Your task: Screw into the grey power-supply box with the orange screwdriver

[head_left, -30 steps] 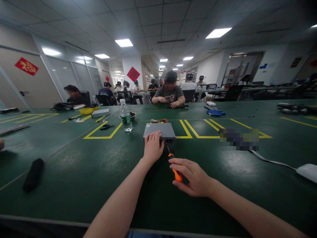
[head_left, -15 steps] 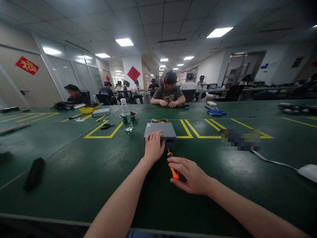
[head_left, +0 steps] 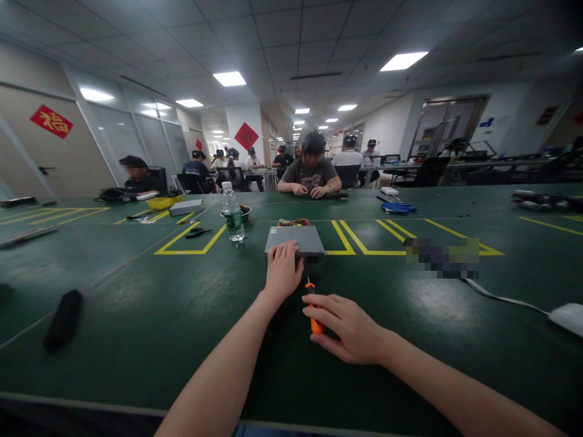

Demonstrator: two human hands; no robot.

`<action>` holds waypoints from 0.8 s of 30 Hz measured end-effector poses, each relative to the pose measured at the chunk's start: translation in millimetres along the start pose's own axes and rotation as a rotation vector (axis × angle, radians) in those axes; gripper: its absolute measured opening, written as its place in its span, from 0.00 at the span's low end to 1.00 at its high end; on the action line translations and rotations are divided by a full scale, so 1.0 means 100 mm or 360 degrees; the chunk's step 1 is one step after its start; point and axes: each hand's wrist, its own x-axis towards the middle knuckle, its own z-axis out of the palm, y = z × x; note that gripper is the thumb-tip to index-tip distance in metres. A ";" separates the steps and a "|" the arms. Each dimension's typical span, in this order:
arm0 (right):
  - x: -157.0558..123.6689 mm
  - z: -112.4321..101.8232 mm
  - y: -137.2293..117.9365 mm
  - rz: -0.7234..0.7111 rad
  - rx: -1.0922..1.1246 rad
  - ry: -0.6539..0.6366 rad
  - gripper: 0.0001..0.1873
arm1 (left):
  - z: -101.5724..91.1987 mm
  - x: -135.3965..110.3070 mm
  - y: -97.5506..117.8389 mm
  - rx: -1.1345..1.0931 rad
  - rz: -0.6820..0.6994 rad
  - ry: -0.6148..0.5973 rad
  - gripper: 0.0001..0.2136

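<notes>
A grey metal computer power supply [head_left: 306, 240] rests on the green table, with coloured cables [head_left: 295, 223] at its far side. My left hand [head_left: 283, 267] grips its near left part, fingers over the top and thumb by the front face, next to the power socket. My right hand [head_left: 350, 331] has its fingers around the orange and black handle of a screwdriver [head_left: 316, 326]. The thin shaft points away from me at the lower front face of the power supply. Whether the tip touches it or sits in a screw, I cannot tell.
A water bottle [head_left: 233, 220] stands left of the power supply, in front of a bowl [head_left: 246, 212]. Black pouch [head_left: 64, 320] lies at the left, blurred strip [head_left: 439, 258] with a white cable [head_left: 505, 299] at the right. A person [head_left: 310, 173] sits across the table.
My right hand has shifted slightly left and toward me. The screwdriver now points more straight ahead than before. My left hand and the power supply have stayed in place.
</notes>
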 end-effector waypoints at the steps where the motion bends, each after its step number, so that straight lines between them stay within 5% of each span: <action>1: 0.00 0.01 0.00 -0.0001 -0.0003 0.0018 0.16 | 0.00 0.00 0.00 -0.0003 0.0000 0.0003 0.11; 12: 0.16 -0.12 -0.06 0.0013 0.0030 -0.0171 0.18 | 0.02 0.00 -0.02 -0.0005 0.0004 -0.0024 0.11; 18: 0.13 0.00 -0.05 0.0014 0.0005 0.0106 0.14 | 0.02 0.00 -0.01 0.0012 0.0004 -0.0032 0.11; 24: 0.11 0.02 -0.02 0.0034 0.0084 0.0116 0.17 | 0.02 0.00 -0.01 0.0038 0.0012 -0.0037 0.11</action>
